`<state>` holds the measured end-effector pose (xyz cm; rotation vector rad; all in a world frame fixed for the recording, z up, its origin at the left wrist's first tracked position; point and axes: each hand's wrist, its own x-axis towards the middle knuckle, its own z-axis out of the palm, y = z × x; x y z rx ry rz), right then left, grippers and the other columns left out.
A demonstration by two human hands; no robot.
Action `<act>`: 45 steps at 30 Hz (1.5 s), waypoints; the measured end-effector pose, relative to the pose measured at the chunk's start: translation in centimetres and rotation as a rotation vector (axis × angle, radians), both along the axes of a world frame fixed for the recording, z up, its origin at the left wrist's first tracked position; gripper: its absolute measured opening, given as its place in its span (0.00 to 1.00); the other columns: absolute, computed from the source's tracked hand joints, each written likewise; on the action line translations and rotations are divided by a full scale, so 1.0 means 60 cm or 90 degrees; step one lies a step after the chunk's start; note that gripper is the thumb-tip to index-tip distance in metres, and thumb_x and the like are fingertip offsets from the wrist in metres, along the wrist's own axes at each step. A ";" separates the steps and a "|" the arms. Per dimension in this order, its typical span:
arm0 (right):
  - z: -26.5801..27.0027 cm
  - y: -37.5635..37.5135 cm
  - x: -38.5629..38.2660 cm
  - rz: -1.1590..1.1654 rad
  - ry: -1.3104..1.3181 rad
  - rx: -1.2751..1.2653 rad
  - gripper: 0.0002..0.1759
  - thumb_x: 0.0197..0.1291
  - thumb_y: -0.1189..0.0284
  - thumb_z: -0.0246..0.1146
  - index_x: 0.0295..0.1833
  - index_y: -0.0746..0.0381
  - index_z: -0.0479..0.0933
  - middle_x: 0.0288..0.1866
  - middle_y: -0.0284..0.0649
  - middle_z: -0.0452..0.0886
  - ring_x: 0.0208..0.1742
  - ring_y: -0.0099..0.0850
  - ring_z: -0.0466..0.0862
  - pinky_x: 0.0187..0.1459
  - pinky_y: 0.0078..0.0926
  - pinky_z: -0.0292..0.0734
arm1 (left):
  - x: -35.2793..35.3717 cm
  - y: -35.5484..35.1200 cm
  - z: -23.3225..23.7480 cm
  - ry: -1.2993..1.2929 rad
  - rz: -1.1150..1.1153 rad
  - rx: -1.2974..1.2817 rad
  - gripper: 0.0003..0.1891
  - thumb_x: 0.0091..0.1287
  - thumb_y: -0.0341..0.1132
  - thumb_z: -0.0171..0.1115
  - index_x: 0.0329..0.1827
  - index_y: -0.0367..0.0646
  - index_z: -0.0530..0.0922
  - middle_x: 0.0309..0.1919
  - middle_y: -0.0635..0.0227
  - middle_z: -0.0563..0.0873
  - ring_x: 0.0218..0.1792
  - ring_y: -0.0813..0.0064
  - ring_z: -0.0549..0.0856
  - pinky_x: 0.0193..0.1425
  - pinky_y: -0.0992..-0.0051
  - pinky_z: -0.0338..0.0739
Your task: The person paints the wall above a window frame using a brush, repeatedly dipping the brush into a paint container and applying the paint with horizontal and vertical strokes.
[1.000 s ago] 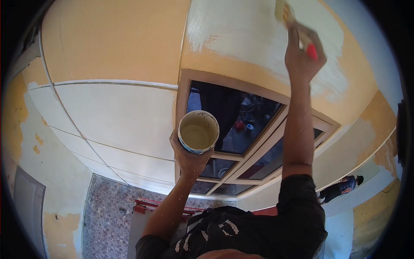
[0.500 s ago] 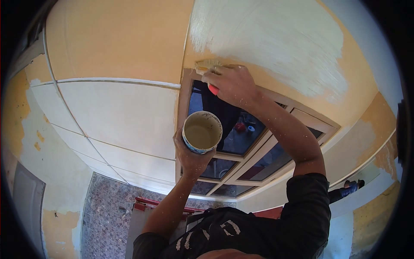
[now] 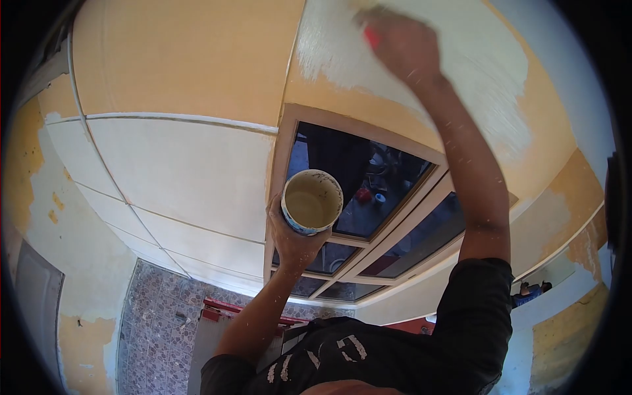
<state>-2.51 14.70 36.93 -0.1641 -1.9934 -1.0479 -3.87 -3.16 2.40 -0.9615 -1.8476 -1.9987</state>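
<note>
Fingers of the right hand are curled shut around a brush. Only its red handle end shows through the motion blur, and the bristles cannot be made out against the wall. Well below them, the fingers of the left hand wrap closed round the base of a paint cup, held upright with pale paint pooled inside. Around the right fingers a pale coat already covers a broad patch of wall. Below them, an orange band just above the window frame is bare, as are the orange margin far out to the right of the patch and the orange panel to the left of it. So I judge the painting here to be roughly half done. The frame sits close under the unpainted band, so its edge is what crowds the brush there. Far below the left fingers lie a tiled floor and a red ledge, and another person is low at the right, well apart.
</note>
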 end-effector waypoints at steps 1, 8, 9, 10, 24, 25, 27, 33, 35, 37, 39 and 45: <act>-0.040 0.007 -0.006 0.046 -0.055 0.036 0.13 0.64 0.64 0.65 0.54 0.45 0.85 0.49 0.37 0.89 0.46 0.40 0.89 0.48 0.39 0.86 | 0.001 -0.001 0.000 -0.004 -0.004 -0.004 0.57 0.41 0.33 0.89 0.75 0.39 0.59 0.65 0.53 0.71 0.68 0.53 0.75 0.75 0.54 0.71; -0.135 -0.057 0.001 0.057 -0.272 -0.111 0.09 0.64 0.65 0.62 0.48 0.49 0.83 0.44 0.31 0.86 0.46 0.33 0.90 0.44 0.36 0.85 | -0.002 0.003 -0.005 -0.008 -0.008 0.046 0.56 0.39 0.33 0.87 0.74 0.41 0.62 0.64 0.51 0.73 0.67 0.48 0.76 0.71 0.50 0.72; -0.108 -0.041 -0.005 0.090 -0.209 -0.089 0.09 0.65 0.64 0.61 0.49 0.49 0.83 0.47 0.31 0.86 0.46 0.34 0.90 0.45 0.37 0.85 | -0.002 0.003 -0.004 -0.005 -0.011 0.049 0.56 0.39 0.33 0.87 0.74 0.41 0.62 0.64 0.51 0.73 0.67 0.48 0.76 0.71 0.50 0.72; -0.075 -0.024 -0.011 0.123 -0.147 -0.067 0.10 0.66 0.63 0.61 0.49 0.48 0.83 0.49 0.30 0.87 0.45 0.35 0.90 0.45 0.38 0.85 | -0.002 0.004 -0.004 -0.004 -0.009 0.049 0.56 0.39 0.33 0.87 0.74 0.41 0.62 0.64 0.51 0.73 0.67 0.48 0.76 0.71 0.50 0.72; 0.032 0.044 -0.031 0.141 -0.064 0.187 0.15 0.59 0.62 0.67 0.52 0.45 0.86 0.52 0.31 0.89 0.46 0.35 0.90 0.45 0.38 0.86 | 0.001 0.000 -0.003 -0.009 -0.009 -0.021 0.58 0.41 0.32 0.88 0.75 0.40 0.59 0.64 0.53 0.71 0.69 0.52 0.74 0.76 0.53 0.70; -0.016 0.046 -0.030 0.135 -0.097 0.169 0.16 0.58 0.62 0.68 0.53 0.45 0.86 0.50 0.30 0.88 0.46 0.33 0.89 0.45 0.38 0.85 | 0.000 0.003 -0.004 -0.001 -0.003 0.005 0.56 0.40 0.33 0.87 0.75 0.41 0.60 0.64 0.52 0.72 0.67 0.50 0.75 0.73 0.52 0.71; -0.094 0.001 -0.010 0.117 -0.209 0.082 0.17 0.58 0.61 0.68 0.54 0.44 0.85 0.47 0.30 0.87 0.46 0.31 0.89 0.46 0.39 0.85 | 0.001 0.005 -0.006 0.007 0.006 0.034 0.55 0.40 0.34 0.87 0.74 0.42 0.62 0.63 0.51 0.74 0.66 0.48 0.76 0.71 0.50 0.72; -0.033 -0.025 -0.002 0.124 -0.179 -0.103 0.16 0.71 0.59 0.58 0.55 0.47 0.86 0.54 0.39 0.89 0.52 0.43 0.89 0.52 0.46 0.84 | 0.001 0.005 -0.006 0.010 -0.007 0.035 0.55 0.40 0.33 0.87 0.74 0.42 0.63 0.63 0.51 0.74 0.66 0.48 0.76 0.71 0.50 0.72; 0.086 -0.041 0.009 -0.025 -0.081 -0.209 0.15 0.71 0.55 0.61 0.56 0.45 0.86 0.47 0.42 0.90 0.49 0.46 0.89 0.52 0.45 0.83 | 0.001 0.002 -0.004 0.008 -0.004 0.026 0.55 0.40 0.34 0.87 0.74 0.42 0.63 0.64 0.51 0.74 0.66 0.48 0.76 0.71 0.50 0.72; 0.172 -0.067 0.038 0.014 -0.007 -0.254 0.11 0.67 0.65 0.65 0.42 0.63 0.82 0.45 0.44 0.88 0.38 0.43 0.88 0.39 0.41 0.83 | 0.001 0.000 -0.002 0.009 -0.002 0.023 0.55 0.40 0.34 0.87 0.74 0.42 0.63 0.64 0.51 0.74 0.67 0.48 0.76 0.71 0.50 0.72; 0.211 -0.025 0.036 0.031 0.104 -0.045 0.10 0.67 0.66 0.65 0.43 0.61 0.85 0.44 0.43 0.89 0.39 0.42 0.88 0.42 0.42 0.83 | 0.001 0.000 0.002 0.010 -0.001 0.020 0.55 0.40 0.34 0.87 0.74 0.42 0.62 0.64 0.51 0.74 0.67 0.48 0.76 0.71 0.50 0.72; 0.062 0.035 0.056 -0.014 -0.033 0.026 0.14 0.69 0.63 0.60 0.56 0.46 0.85 0.53 0.40 0.89 0.48 0.42 0.90 0.47 0.41 0.85 | 0.002 -0.001 -0.002 0.014 -0.009 0.000 0.57 0.40 0.32 0.88 0.75 0.40 0.60 0.64 0.53 0.72 0.69 0.52 0.74 0.76 0.54 0.70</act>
